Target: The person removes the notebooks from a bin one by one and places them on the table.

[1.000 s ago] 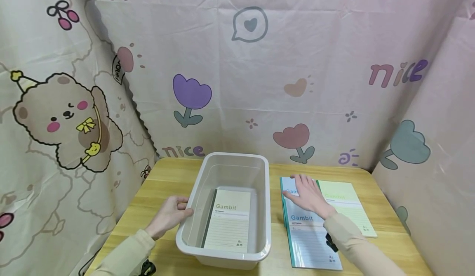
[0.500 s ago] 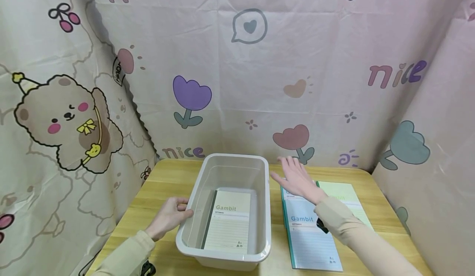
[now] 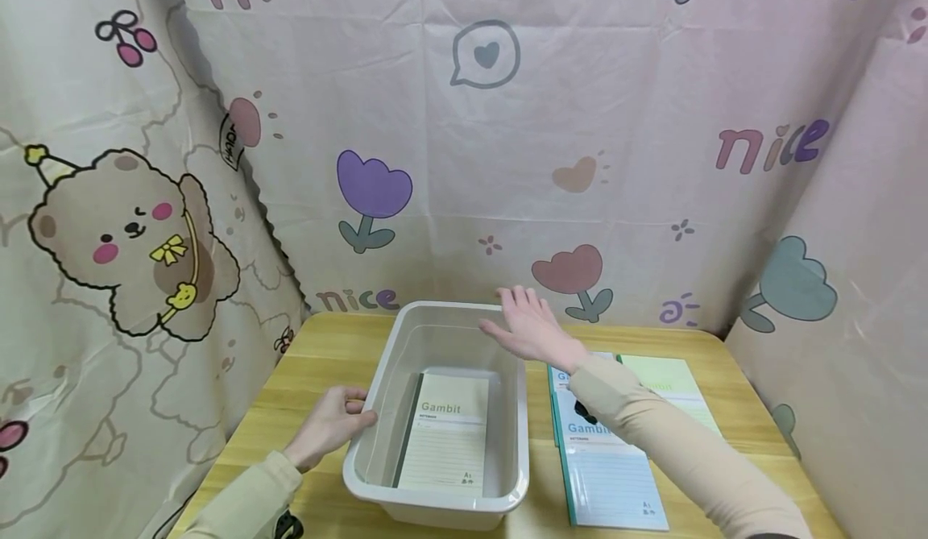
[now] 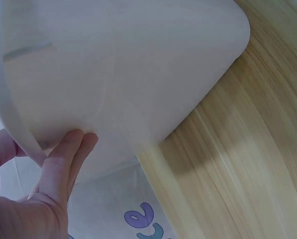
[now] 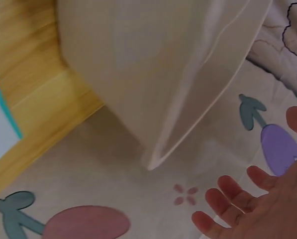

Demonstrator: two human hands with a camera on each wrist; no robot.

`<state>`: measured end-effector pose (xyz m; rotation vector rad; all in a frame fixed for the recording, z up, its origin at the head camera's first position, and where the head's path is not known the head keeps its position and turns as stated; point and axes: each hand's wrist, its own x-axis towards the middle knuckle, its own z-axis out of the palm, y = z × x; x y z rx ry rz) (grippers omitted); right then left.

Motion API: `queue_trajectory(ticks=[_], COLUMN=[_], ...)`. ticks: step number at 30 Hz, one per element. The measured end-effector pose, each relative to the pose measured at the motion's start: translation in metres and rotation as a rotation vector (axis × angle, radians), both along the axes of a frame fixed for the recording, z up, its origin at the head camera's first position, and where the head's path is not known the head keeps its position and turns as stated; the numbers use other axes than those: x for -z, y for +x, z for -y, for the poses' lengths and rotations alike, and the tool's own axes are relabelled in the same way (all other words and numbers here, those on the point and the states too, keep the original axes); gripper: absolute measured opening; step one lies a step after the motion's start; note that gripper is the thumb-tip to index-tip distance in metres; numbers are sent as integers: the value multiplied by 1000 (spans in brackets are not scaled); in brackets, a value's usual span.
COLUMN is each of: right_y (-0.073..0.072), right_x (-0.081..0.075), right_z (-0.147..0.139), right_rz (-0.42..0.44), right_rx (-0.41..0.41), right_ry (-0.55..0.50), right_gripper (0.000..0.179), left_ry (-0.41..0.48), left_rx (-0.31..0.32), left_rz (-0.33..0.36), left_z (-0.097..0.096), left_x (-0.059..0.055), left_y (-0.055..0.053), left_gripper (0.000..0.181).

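Note:
A translucent whitish plastic bin (image 3: 435, 515) stands on the table with a cream Gambit notebook (image 3: 445, 458) lying flat inside. My left hand (image 3: 329, 426) pinches the bin's left rim, thumb inside; in the left wrist view its fingers (image 4: 63, 159) lie against the outer wall. My right hand (image 3: 532, 325) is over the bin's far right corner, fingers spread and holding nothing. In the right wrist view the fingers (image 5: 233, 204) extend beside the bin's rim. To the right of the bin, blue Gambit notebooks (image 3: 612, 483) lie overlapping, partly hidden by my right forearm.
A pale green notebook (image 3: 670, 374) lies beside the blue ones, partly behind the right sleeve (image 3: 652, 422). The wooden table (image 3: 341, 337) ends at a printed cloth backdrop (image 3: 464, 160), with cloth hanging at both sides as well.
My right hand has lifted off the blue notebooks and moved left to the bin's far right corner. The left hand stays on the rim; the bin has not moved.

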<state>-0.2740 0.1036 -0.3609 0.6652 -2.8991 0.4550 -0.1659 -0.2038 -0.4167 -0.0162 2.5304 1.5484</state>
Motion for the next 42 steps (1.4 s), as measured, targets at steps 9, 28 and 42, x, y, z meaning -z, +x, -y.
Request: queue_trajectory(ticks=[9,28,42], right_y=[-7,-15,-17], right_x=[-7,24,70], right_z=[40,118,148], right_rz=[67,210,349], right_rx=[-32,-3,108], right_ry=[30,182,207], right_gripper=[68,73,82], left_ry=[-13,-22,-17], left_rx=[-17,-31,-26], left_rz=[1,0,-7], left_z=[-1,-1,-1], left_x=[1,1,1], left_y=[0,1,0], left_gripper=[43,41,41])
